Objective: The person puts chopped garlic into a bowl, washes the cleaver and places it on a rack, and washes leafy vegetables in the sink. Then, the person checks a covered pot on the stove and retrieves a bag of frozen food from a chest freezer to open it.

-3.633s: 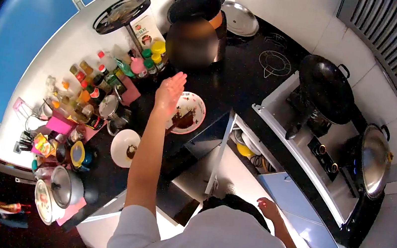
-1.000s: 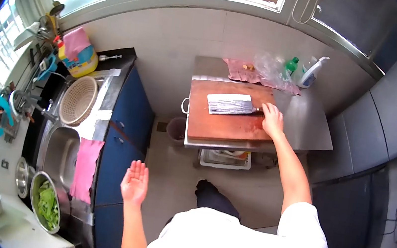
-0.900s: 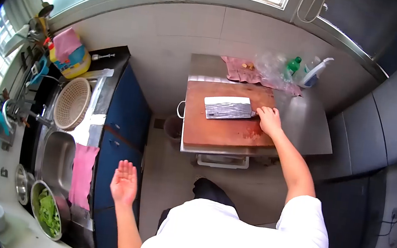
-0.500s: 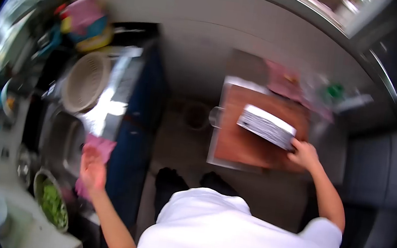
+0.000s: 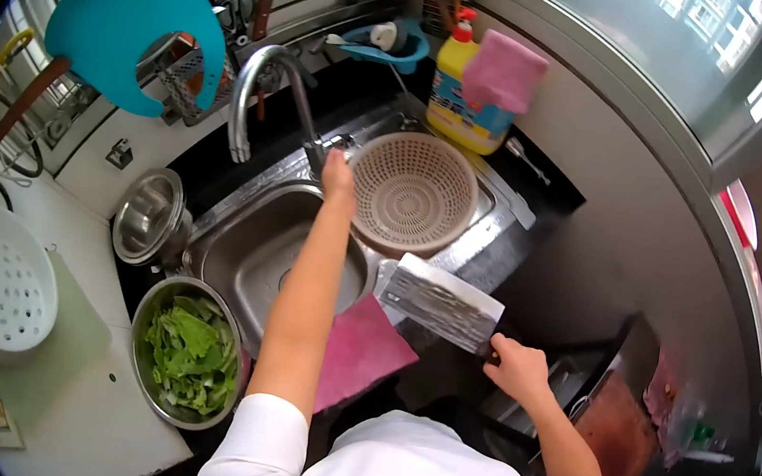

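My right hand (image 5: pixel 520 367) is closed round the handle of a cleaver (image 5: pixel 444 306). Its broad, wet-looking blade points left, over the counter's front edge. My left hand (image 5: pixel 339 178) reaches to the base of the curved faucet (image 5: pixel 295 102), its fingers closed at the faucet handle, which they mostly hide. Below my left forearm lies the steel sink (image 5: pixel 250 245). A beige colander (image 5: pixel 414 194) stands just right of that hand. The pink cloth (image 5: pixel 366 352) hangs at the sink's front edge.
Left of the sink are a bowl of leafy greens (image 5: pixel 193 353), steel bowls (image 5: pixel 148 215) and a white strainer (image 5: pixel 2 280). A yellow detergent bottle (image 5: pixel 471 105) stands behind the colander. At lower right is a reddish-brown cutting board (image 5: pixel 613 432).
My view has turned left from the cutting board to the sink. The cleaver has moved from over the board to the counter's edge. My left hand has gone from the pink cloth to the faucet.
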`<state>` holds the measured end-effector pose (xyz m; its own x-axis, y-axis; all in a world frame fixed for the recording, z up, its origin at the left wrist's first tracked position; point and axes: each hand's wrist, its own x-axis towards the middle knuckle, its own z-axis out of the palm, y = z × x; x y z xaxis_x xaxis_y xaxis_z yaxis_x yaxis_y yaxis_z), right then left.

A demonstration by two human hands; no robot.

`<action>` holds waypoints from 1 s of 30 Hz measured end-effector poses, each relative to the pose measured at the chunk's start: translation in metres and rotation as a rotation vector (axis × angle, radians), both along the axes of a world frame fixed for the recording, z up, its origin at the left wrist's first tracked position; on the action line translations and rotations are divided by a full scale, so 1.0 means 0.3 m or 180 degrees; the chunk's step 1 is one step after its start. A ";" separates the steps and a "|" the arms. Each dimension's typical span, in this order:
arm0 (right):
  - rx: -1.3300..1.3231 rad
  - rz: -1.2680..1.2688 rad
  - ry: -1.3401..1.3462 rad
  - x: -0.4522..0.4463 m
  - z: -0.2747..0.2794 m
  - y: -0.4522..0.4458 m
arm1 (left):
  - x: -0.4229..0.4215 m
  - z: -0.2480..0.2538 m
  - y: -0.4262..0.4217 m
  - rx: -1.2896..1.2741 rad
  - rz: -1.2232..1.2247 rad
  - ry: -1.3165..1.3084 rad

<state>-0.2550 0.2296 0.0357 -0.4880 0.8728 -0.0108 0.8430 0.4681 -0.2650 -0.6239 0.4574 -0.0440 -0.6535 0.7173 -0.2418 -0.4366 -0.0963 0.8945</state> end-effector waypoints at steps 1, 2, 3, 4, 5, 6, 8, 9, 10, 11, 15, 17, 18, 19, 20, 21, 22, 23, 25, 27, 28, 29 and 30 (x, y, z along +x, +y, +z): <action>0.0003 0.0067 -0.0020 -0.040 0.001 0.020 | -0.041 -0.079 0.071 -0.0025 -0.0089 -0.0160; 0.0017 0.0134 -0.0038 -0.071 -0.001 0.041 | -0.054 -0.044 0.088 -0.0036 -0.0179 -0.0318; 0.0025 0.0192 -0.0014 -0.094 0.003 0.056 | -0.016 -0.023 0.097 -0.0208 -0.0214 0.0104; -0.0068 0.0207 -0.0055 -0.114 0.013 0.068 | 0.041 0.071 0.067 -0.0388 -0.0241 0.0524; -0.0195 0.0173 -0.0080 -0.128 0.021 0.078 | -0.027 -0.310 0.336 -0.0632 -0.0020 0.1838; -0.0328 0.0151 -0.0107 -0.140 0.025 0.090 | 0.001 -0.277 0.331 -0.0512 0.0110 0.1869; -0.0415 0.0226 -0.0197 -0.153 0.027 0.115 | 0.055 -0.020 0.174 -0.0651 -0.0029 0.1637; -0.0401 0.0303 -0.0270 -0.153 0.031 0.127 | 0.050 0.019 0.162 -0.0678 -0.0142 0.1267; -0.0393 0.0377 -0.0344 -0.149 0.034 0.138 | 0.045 0.026 0.160 -0.0702 -0.0256 0.0895; -0.0354 0.0436 -0.0365 -0.143 0.031 0.150 | 0.047 0.022 0.151 -0.0632 -0.0054 0.0614; -0.0445 0.0564 -0.0483 -0.135 0.048 0.201 | -0.043 -0.031 0.024 -0.0192 0.0347 -0.0442; -0.0348 0.0687 -0.0387 -0.121 0.041 0.218 | -0.096 -0.001 -0.105 0.0153 0.0525 -0.1433; -0.0366 0.0735 -0.0374 -0.120 0.043 0.228 | -0.119 -0.013 -0.167 0.0212 0.0657 -0.1595; -0.0393 0.0789 -0.0379 -0.120 0.050 0.235 | -0.152 -0.032 -0.210 0.0036 0.0740 -0.1708; -0.0407 0.0838 -0.0388 -0.117 0.053 0.242 | -0.196 -0.046 -0.237 -0.0075 0.1066 -0.2078; -0.0380 0.0897 -0.0429 -0.115 0.047 0.251 | -0.226 -0.058 -0.253 -0.0151 0.1199 -0.2071; -0.0370 0.0926 -0.0416 -0.121 0.049 0.261 | -0.252 -0.060 -0.267 -0.0225 0.1329 -0.2064; -0.0390 0.0990 -0.0398 -0.129 0.054 0.269 | -0.295 -0.104 -0.255 -0.0430 0.1399 -0.2095; -0.0417 0.1070 -0.0384 -0.140 0.059 0.280 | -0.352 -0.186 -0.241 -0.0512 0.1305 -0.2054; -0.0377 0.1166 -0.0377 -0.148 0.061 0.290 | -0.386 -0.256 -0.229 -0.0713 0.0842 -0.1929; -0.0366 0.1172 -0.0376 -0.152 0.061 0.296 | -0.388 -0.253 -0.221 -0.0701 0.0845 -0.1928; -0.0382 0.1200 -0.0351 -0.155 0.059 0.297 | -0.385 -0.253 -0.214 -0.1060 0.0657 -0.1700; -0.0402 0.1223 -0.0330 -0.156 0.059 0.298 | -0.379 -0.255 -0.207 -0.1418 0.0461 -0.1469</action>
